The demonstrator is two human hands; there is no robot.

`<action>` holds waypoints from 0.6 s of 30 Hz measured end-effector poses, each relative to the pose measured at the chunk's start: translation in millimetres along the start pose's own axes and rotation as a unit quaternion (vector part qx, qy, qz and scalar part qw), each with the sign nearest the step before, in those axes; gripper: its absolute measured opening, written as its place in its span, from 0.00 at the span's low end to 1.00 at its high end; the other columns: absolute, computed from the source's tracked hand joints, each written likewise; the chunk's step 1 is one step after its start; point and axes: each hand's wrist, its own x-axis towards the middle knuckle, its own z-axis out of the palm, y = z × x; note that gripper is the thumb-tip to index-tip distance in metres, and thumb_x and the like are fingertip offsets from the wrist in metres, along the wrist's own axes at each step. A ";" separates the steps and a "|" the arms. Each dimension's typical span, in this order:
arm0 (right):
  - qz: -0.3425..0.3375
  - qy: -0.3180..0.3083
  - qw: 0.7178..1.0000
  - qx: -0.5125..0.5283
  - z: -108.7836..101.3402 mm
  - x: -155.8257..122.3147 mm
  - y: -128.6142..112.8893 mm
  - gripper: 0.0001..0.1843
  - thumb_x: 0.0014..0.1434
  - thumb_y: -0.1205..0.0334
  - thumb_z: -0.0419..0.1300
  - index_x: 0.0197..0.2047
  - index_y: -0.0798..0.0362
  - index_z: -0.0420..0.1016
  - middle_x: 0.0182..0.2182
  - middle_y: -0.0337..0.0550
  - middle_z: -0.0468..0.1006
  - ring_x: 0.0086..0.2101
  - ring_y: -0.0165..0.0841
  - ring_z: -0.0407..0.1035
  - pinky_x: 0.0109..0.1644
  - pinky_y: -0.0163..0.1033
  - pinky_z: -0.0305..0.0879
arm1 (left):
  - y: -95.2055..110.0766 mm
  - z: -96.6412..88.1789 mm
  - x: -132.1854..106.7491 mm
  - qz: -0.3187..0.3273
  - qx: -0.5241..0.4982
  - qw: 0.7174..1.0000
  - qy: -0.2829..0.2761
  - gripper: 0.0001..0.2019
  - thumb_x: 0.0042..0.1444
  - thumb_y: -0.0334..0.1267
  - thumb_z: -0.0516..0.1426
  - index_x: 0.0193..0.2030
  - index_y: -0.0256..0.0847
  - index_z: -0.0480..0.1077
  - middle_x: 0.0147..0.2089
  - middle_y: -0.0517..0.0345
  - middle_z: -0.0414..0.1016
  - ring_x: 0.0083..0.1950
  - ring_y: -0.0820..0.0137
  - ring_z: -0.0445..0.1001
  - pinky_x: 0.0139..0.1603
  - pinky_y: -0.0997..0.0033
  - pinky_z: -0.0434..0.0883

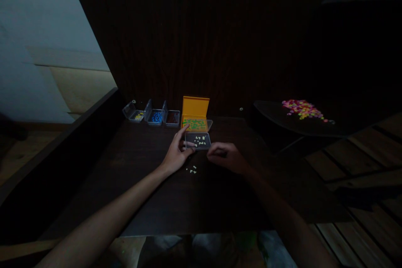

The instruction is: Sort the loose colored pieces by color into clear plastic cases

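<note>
A small clear plastic box (209, 144) holds several pale beads (200, 142) in front of me. My left hand (177, 150) grips the box at its left side, thumb along the near edge and index finger stretched up past it. Close to the box's right side is my right hand (228, 157), its thumb and fingers curled together; whatever may be between them is hidden. On the dark tabletop nearer to me lie several more pale beads (193, 170). Just behind the box stands an orange case (196, 106) with its lid up and green pieces (195, 124) inside.
Left of the orange case, clear boxes with raised lids hold yellow pieces (139, 115), blue pieces (156, 117) and dark reddish pieces (173, 117). A pile of multicoloured beads (304, 109) sits on a raised dark surface (270, 111) to the right. A dark side board (63, 146) borders the left.
</note>
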 end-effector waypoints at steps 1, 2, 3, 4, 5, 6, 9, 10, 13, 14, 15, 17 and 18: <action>0.016 0.013 1.000 0.014 -3.2 0.6 0.0 0.14 0.54 0.50 0.65 0.32 0.54 0.75 0.26 0.38 0.76 0.25 0.27 0.67 0.28 0.32 0.61 | -0.5 2.0 -1.7 -0.001 0.000 1.000 -0.007 0.40 0.48 0.29 0.63 0.67 0.53 0.57 0.62 0.48 0.62 0.44 0.69 0.76 0.40 0.70 0.74; 0.028 0.027 0.999 0.021 -6.0 1.5 0.9 0.15 0.53 0.49 0.65 0.32 0.54 0.74 0.25 0.38 0.74 0.24 0.27 0.65 0.26 0.31 0.60 | -0.9 3.9 -3.4 -0.002 0.001 1.000 -0.014 0.40 0.48 0.29 0.63 0.67 0.53 0.56 0.61 0.48 0.63 0.44 0.69 0.76 0.39 0.72 0.74; 0.035 0.042 0.998 0.020 -8.3 2.6 2.5 0.15 0.53 0.49 0.65 0.32 0.54 0.74 0.24 0.37 0.73 0.23 0.26 0.64 0.25 0.31 0.58 | -1.2 5.6 -4.8 -0.002 0.002 1.000 -0.020 0.40 0.48 0.29 0.63 0.68 0.52 0.56 0.60 0.48 0.64 0.45 0.69 0.76 0.38 0.73 0.74; 0.036 0.062 0.997 0.009 -9.9 3.9 4.5 0.15 0.53 0.49 0.64 0.32 0.54 0.74 0.23 0.36 0.71 0.22 0.26 0.62 0.24 0.31 0.56 | -1.3 7.2 -6.1 -0.002 0.004 1.000 -0.026 0.40 0.49 0.29 0.63 0.68 0.52 0.56 0.60 0.47 0.64 0.45 0.69 0.76 0.38 0.73 0.73; 0.034 0.082 0.996 -0.009 -11.0 5.2 6.9 0.14 0.52 0.51 0.64 0.31 0.54 0.74 0.22 0.35 0.70 0.22 0.25 0.61 0.24 0.30 0.55 | -1.1 8.6 -7.3 0.000 0.007 1.000 -0.029 0.40 0.49 0.29 0.63 0.68 0.52 0.56 0.60 0.47 0.64 0.45 0.69 0.76 0.38 0.73 0.73; 0.031 0.101 0.994 -0.031 -11.5 6.4 9.3 0.13 0.52 0.52 0.64 0.31 0.54 0.74 0.22 0.35 0.69 0.22 0.25 0.59 0.24 0.30 0.54 | -0.8 9.9 -8.4 0.002 0.009 0.999 -0.032 0.39 0.49 0.29 0.63 0.68 0.52 0.56 0.61 0.47 0.64 0.45 0.69 0.76 0.38 0.73 0.73; 0.013 0.132 0.986 -0.104 -10.7 8.4 14.8 0.08 0.53 0.58 0.61 0.30 0.54 0.74 0.21 0.34 0.68 0.22 0.25 0.59 0.25 0.31 0.54 | 0.7 13.5 -11.2 0.011 0.017 0.999 -0.035 0.38 0.50 0.29 0.63 0.67 0.53 0.58 0.62 0.47 0.62 0.45 0.69 0.76 0.40 0.72 0.74; 0.003 0.134 0.983 -0.129 -10.1 8.5 15.4 0.07 0.53 0.59 0.60 0.29 0.53 0.74 0.22 0.35 0.68 0.23 0.26 0.59 0.25 0.31 0.55 | 1.0 14.6 -12.0 0.012 0.019 0.999 -0.036 0.38 0.50 0.29 0.63 0.67 0.53 0.58 0.62 0.48 0.62 0.45 0.70 0.76 0.40 0.72 0.74; -0.036 0.139 0.968 -0.208 -10.3 8.0 13.3 0.05 0.53 0.64 0.58 0.28 0.53 0.74 0.23 0.37 0.69 0.24 0.27 0.61 0.28 0.32 0.56 | 0.8 16.9 -13.6 0.014 0.016 0.999 -0.041 0.38 0.50 0.30 0.63 0.67 0.54 0.57 0.62 0.48 0.61 0.45 0.70 0.76 0.40 0.72 0.73; -0.045 0.147 0.961 -0.228 -11.2 7.9 11.6 0.05 0.53 0.66 0.58 0.27 0.53 0.73 0.23 0.36 0.69 0.24 0.27 0.61 0.28 0.32 0.56 | 0.4 17.3 -13.8 0.015 0.013 0.999 -0.042 0.38 0.50 0.30 0.63 0.67 0.54 0.57 0.62 0.48 0.61 0.45 0.70 0.75 0.40 0.72 0.73; -0.049 0.157 0.956 -0.243 -12.6 7.7 9.8 0.04 0.52 0.67 0.58 0.27 0.53 0.73 0.22 0.36 0.68 0.24 0.27 0.60 0.28 0.33 0.55 | 0.0 17.5 -13.8 0.014 0.009 0.999 -0.043 0.38 0.50 0.30 0.63 0.67 0.55 0.57 0.62 0.48 0.61 0.45 0.70 0.75 0.40 0.72 0.73; -0.048 0.174 0.950 -0.255 -16.3 7.4 6.6 0.04 0.52 0.68 0.58 0.27 0.53 0.73 0.22 0.35 0.66 0.23 0.27 0.59 0.27 0.33 0.54 | -1.0 17.2 -13.5 0.009 0.004 0.999 -0.044 0.39 0.50 0.30 0.63 0.67 0.55 0.57 0.63 0.47 0.61 0.45 0.70 0.75 0.39 0.73 0.73; -0.048 0.175 0.949 -0.257 -18.2 7.1 5.5 0.05 0.52 0.68 0.58 0.27 0.53 0.74 0.22 0.35 0.66 0.23 0.27 0.59 0.27 0.33 0.54 | -1.4 16.9 -13.3 0.005 0.002 0.999 -0.044 0.39 0.50 0.30 0.63 0.68 0.54 0.57 0.63 0.47 0.61 0.45 0.70 0.75 0.39 0.73 0.73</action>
